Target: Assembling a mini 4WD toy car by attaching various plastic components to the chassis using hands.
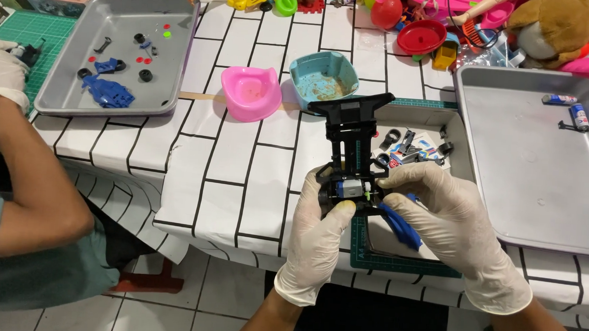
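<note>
black toy car chassis [349,145] long axis upright, wide end away; left hand [317,237], right hand [449,217] grip clenched on lower end.

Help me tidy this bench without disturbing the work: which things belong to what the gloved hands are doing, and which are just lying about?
In hand:
- black toy car chassis, held by left hand and right hand
- blue part under the right hand
- small loose parts behind the chassis

Lying about:
- pink potty
- teal potty
- red disc
- plush toy

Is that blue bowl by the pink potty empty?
Not quite: the blue bowl stands upright with brownish residue on its bottom, nothing else inside.
</note>
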